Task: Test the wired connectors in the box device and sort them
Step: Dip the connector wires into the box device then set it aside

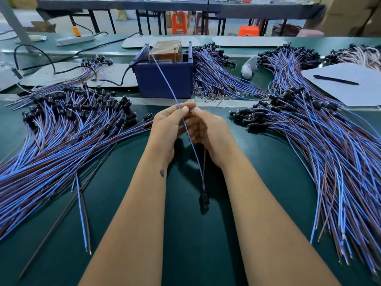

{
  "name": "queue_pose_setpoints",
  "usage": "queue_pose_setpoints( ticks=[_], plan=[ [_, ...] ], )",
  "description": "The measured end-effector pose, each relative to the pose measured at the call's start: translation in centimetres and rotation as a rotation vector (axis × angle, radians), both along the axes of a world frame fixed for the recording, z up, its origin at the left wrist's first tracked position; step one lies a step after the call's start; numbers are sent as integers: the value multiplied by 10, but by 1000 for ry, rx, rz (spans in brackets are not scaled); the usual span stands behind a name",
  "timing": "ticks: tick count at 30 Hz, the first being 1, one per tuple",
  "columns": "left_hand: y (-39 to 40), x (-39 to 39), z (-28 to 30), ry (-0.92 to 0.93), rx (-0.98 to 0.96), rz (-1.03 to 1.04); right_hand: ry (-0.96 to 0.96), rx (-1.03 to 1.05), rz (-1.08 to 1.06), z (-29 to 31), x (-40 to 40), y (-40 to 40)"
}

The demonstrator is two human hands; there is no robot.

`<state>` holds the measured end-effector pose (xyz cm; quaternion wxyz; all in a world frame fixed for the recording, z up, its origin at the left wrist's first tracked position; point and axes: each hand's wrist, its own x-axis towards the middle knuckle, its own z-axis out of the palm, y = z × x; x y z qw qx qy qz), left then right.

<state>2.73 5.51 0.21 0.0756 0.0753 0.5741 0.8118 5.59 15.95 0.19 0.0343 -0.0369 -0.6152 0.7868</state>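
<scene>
The right hand's (208, 129) fingertips are hidden behind the left hand (171, 124). The dangling black connector (204, 201) is blurred. Both wire heaps (61, 141) run off the desk's (185, 244) left and right edges.

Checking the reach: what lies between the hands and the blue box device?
Head view: bare green mat, then a pale strip; the blue wire pinched by the left hand spans it to the blue box device.

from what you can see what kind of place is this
Probably a factory bench for testing wire assemblies. Piles of wired connectors cover the green table, a blue box device stands at the middle, and plastic stools sit beyond.
</scene>
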Motion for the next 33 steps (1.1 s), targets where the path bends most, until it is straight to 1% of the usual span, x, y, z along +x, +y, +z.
queue_pose_setpoints(
  ticks=[2, 6, 8, 10, 14, 18, 21, 24, 27, 33],
  plan=[
    [-1, 0, 1, 2, 14, -38, 10, 8, 12, 0, 0, 1],
    [-6, -1, 2, 41, -59, -66, 30, 57, 28, -3, 1, 0],
    [-8, -3, 0, 60, -129, -28, 31, 59, 15, -4, 0, 1],
    [-10, -4, -3, 77, -221, 56, 20, 28, -24, -4, -1, 3],
    [-14, -10, -3, -15, -155, 236, 11, -42, -84, -4, -3, 6],
    [-18, -16, -6, -81, -65, 321, 38, -152, -138, -5, -2, 11],
    [-22, -18, -6, -142, -171, 365, 47, -215, -157, -5, -2, 14],
    [-23, -22, -3, -200, -184, 375, 50, -213, -164, -5, -3, 12],
    [-22, -23, -7, -164, -245, 385, 56, -172, -176, -5, -3, 10],
    [-21, -21, -13, -63, -274, 371, 64, -133, -242, -5, -3, 5]
  ],
)
